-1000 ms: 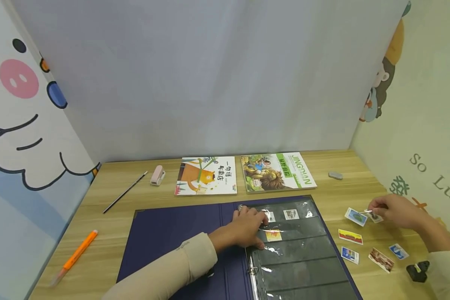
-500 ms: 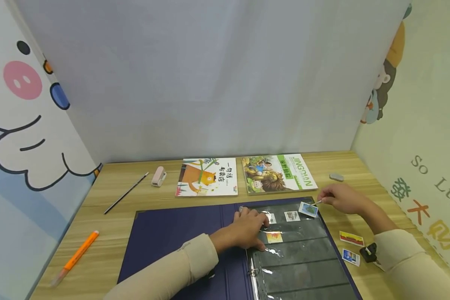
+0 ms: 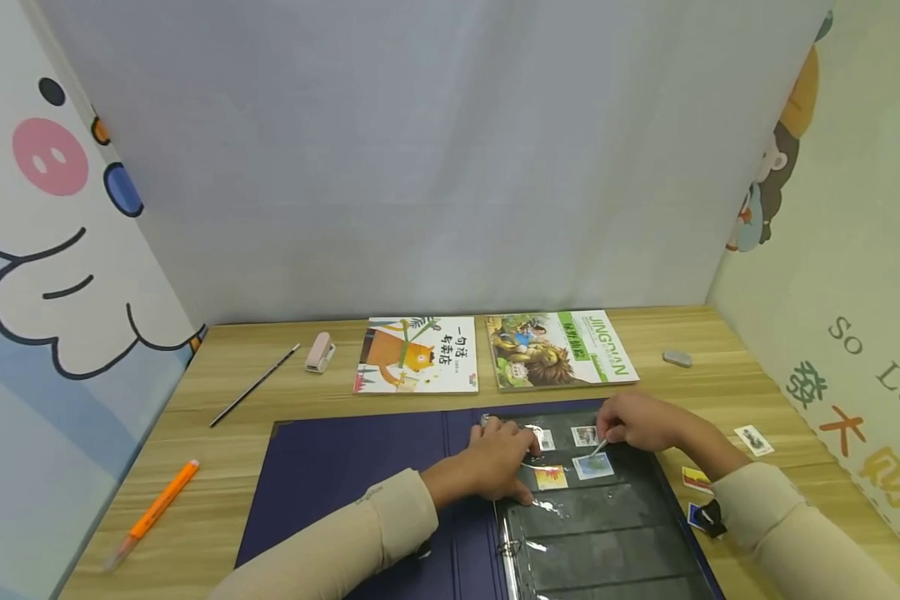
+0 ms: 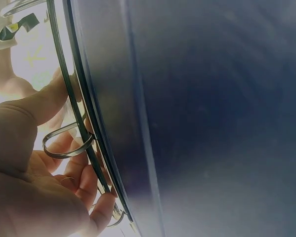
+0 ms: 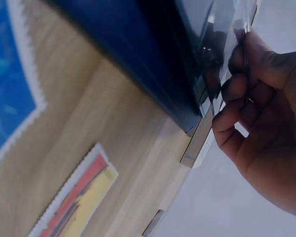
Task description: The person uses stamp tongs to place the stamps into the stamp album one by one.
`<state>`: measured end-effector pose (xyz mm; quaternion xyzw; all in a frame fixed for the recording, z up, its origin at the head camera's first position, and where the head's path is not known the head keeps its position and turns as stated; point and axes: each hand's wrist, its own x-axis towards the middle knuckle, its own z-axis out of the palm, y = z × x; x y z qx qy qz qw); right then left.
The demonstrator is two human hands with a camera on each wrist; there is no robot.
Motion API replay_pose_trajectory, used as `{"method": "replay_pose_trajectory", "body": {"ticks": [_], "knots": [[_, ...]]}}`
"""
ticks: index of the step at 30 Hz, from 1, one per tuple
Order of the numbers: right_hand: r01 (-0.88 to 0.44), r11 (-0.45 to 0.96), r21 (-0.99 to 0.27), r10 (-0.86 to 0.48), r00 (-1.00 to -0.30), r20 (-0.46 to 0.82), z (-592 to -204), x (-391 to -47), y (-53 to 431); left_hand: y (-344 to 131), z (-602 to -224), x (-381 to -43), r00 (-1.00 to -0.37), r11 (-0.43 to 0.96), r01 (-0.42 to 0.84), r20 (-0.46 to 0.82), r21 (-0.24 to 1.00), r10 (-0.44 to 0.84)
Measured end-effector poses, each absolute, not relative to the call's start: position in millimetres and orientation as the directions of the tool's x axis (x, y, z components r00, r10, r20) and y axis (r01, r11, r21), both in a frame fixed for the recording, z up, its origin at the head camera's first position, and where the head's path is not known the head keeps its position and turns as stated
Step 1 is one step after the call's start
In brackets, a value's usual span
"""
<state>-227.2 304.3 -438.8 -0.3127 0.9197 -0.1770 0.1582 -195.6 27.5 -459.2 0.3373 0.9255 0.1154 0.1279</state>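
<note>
A navy ring-binder stamp album lies spread on the table, its dark page of strip pockets at right. My left hand rests on that page beside the metal rings, fingers on the upper rows. My right hand pinches tweezers, whose tip is at a blue-green stamp in the second row. Left of it sits a yellow-orange stamp. Above are two pale stamps, one grey and one partly behind my left fingers.
Loose stamps lie right of the album: a grey one, a red-yellow one and a blue one. Two picture books lie behind it, near a grey eraser. An orange marker and a thin dark stick are at left.
My right hand has carried the blue-green stamp in the tweezers from the loose stamps leftward over the album to the second row. My left hand has stayed on the page.
</note>
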Motion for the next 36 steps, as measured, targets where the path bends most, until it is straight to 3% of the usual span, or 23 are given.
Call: {"method": "replay_pose_trajectory", "body": {"ticks": [14, 23, 28, 36], "knots": [[-0.497, 0.722, -0.482, -0.652, -0.721, -0.233, -436.5, -217.7, 315.2, 29.6, -459.6, -185.4, -0.724, 0.733, 0.615, -0.161, 0.291, 0.671], [-0.354, 0.832, -0.428, -0.451, -0.880, -0.150, -420.7, -209.5, 379.2, 26.9, -449.0, -167.9, -0.678, 0.684, 0.720, -0.093, 0.117, 0.730], [-0.227, 0.885, -0.407, -0.318, -0.933, -0.171, -420.7, -191.6, 427.4, 23.4, -445.4, -153.1, -0.623, 0.630, 0.776, -0.120, 0.032, 0.773], [-0.065, 0.961, -0.270, -0.096, -0.990, -0.103, -424.4, -171.8, 482.1, 24.1, -449.4, -148.5, -0.612, 0.610, 0.791, -0.091, -0.048, 0.786]]}}
